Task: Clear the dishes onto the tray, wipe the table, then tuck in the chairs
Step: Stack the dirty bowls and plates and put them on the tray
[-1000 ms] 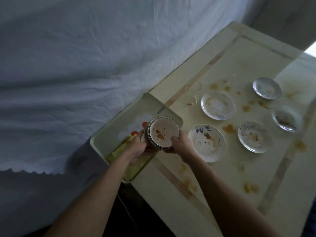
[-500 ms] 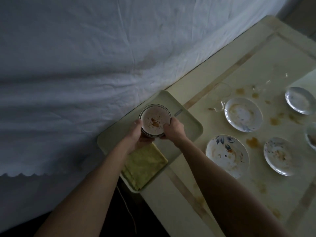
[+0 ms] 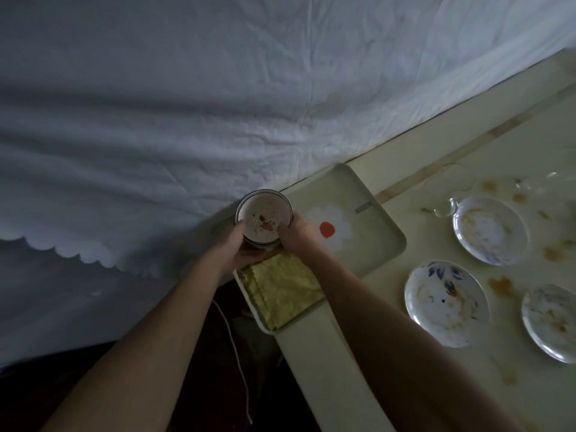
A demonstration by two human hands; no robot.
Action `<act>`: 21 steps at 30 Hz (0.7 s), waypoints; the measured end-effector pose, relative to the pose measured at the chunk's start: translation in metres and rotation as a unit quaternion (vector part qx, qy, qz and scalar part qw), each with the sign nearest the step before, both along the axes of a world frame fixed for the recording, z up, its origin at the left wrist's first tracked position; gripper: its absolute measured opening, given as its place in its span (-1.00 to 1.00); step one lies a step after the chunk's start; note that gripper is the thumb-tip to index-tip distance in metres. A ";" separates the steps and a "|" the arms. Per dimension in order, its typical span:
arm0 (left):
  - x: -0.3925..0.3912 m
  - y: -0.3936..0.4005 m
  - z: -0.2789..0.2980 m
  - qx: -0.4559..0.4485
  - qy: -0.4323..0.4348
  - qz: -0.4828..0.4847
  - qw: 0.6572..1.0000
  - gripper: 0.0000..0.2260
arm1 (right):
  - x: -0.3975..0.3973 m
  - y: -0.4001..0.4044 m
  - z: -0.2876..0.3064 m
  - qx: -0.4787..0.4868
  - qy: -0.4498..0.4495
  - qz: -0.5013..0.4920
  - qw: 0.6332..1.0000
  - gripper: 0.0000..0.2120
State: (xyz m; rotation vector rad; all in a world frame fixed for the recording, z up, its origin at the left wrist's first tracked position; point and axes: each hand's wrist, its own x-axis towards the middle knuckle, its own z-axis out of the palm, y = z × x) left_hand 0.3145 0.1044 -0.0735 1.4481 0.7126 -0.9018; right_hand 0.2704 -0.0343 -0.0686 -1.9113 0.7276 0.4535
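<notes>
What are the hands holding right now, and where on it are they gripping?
Both hands, left hand and right hand, hold a stack of dirty bowls by its opposite sides, over the tray's far corner.

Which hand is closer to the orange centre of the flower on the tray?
The right hand. It grips the bowl stack beside the orange flower centre. The left hand grips the stack's far side, away from the tray print.

Both forearms run up from the bottom edge bare, with no sleeve showing anywhere along them. The left hand (image 3: 232, 246) and the right hand (image 3: 296, 233) are bare too, no glove on either. The dim light hides finer detail on the fingers.
</notes>
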 end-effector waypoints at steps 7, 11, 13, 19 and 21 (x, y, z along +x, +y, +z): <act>-0.008 -0.017 0.029 0.306 -0.176 -0.187 0.917 -0.41 | -0.026 -0.013 0.009 0.072 -0.003 -0.056 0.996 -0.50; -0.037 -0.057 0.052 0.376 -0.320 -0.321 0.808 -0.33 | -0.070 -0.058 0.021 0.074 -0.011 -0.158 0.985 -0.62; -0.055 -0.083 0.053 0.368 -0.337 -0.359 0.789 -0.32 | -0.099 -0.088 0.023 0.064 -0.007 -0.199 0.978 -0.66; -0.137 -0.178 0.041 0.230 -0.334 -0.470 0.784 -0.48 | -0.210 -0.177 0.021 -0.057 -0.017 -0.281 0.958 -0.78; -0.165 -0.198 0.033 0.196 -0.277 -0.482 0.808 -0.50 | -0.245 -0.197 0.020 -0.096 -0.006 -0.307 0.947 -0.81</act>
